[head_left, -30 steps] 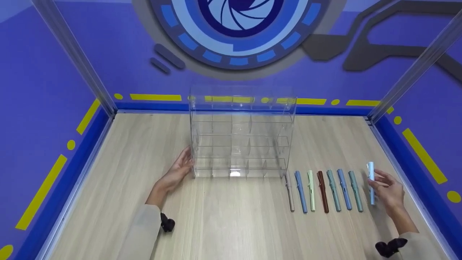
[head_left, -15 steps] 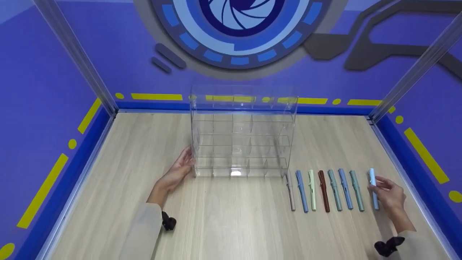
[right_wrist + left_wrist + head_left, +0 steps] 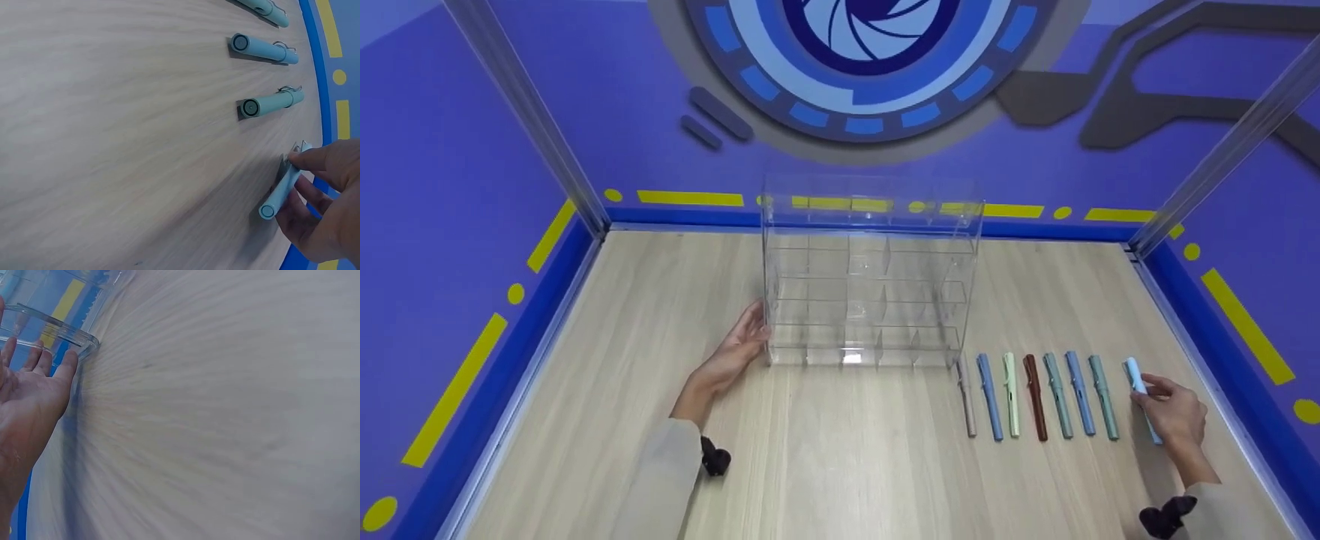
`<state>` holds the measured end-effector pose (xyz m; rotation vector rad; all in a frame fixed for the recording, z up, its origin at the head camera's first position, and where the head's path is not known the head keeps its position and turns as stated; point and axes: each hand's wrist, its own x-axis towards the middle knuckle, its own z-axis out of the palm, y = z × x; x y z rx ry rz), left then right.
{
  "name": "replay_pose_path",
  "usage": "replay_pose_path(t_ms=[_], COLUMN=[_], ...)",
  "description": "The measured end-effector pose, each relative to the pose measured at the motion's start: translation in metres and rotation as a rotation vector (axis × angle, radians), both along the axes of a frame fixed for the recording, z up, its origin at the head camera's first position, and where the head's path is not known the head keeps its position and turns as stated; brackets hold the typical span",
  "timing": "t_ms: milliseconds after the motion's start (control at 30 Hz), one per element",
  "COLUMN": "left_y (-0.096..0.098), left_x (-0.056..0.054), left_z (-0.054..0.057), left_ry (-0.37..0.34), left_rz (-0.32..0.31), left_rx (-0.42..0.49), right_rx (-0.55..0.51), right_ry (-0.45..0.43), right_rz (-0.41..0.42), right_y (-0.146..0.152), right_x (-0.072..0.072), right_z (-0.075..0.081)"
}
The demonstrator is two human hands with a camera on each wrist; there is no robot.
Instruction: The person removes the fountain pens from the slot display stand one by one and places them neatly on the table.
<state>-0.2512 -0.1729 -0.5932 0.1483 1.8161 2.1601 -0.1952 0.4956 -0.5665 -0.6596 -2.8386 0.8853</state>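
My right hand [image 3: 1176,414] pinches a light blue pen [image 3: 1135,373] between thumb and fingers at the right end of a row of pens. In the right wrist view the pen [image 3: 281,192] slants close over the table, its round end toward the camera. Whether it touches the wood I cannot tell. A clear acrylic rack [image 3: 866,300] with several tiers and dividers stands at the middle back. Against its lower left side rests my left hand [image 3: 731,351], fingers extended. The left wrist view has that palm [image 3: 34,402] near the rack's clear edge [image 3: 84,340].
Left of the held pen, several pens lie side by side: teal [image 3: 1103,397], blue [image 3: 1080,394], another teal [image 3: 1057,396], brown [image 3: 1035,397], light green [image 3: 1011,396], a second blue [image 3: 990,397] and grey-brown [image 3: 966,401]. Blue-purple panels [image 3: 510,105] border the wooden table [image 3: 840,457].
The right hand has lowered the light blue pen toward the table's front, and the pen now tilts more, its lower end further right. The left hand stays at the rack. The head view has shifted slightly.
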Motion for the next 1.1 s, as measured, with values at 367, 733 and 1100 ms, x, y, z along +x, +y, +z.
replay_pose_path(t_ms=[367, 733, 1100], left_y=[0.005, 0.006, -0.006], left_x=[-0.003, -0.002, 0.0], left_z=[-0.005, -0.004, 0.007], left_ry=[0.015, 0.009, 0.041], left_rz=[0.025, 0.008, 0.009], left_rx=[-0.009, -0.023, -0.113], right_rx=[-0.031, -0.043, -0.081], right_ry=[-0.048, -0.085, -0.106], right_rz=[-0.038, -0.04, -0.011], right_y=[-0.002, 0.004, 0.01], right_x=[-0.011, -0.005, -0.004], right_z=[0.0, -0.002, 0.005])
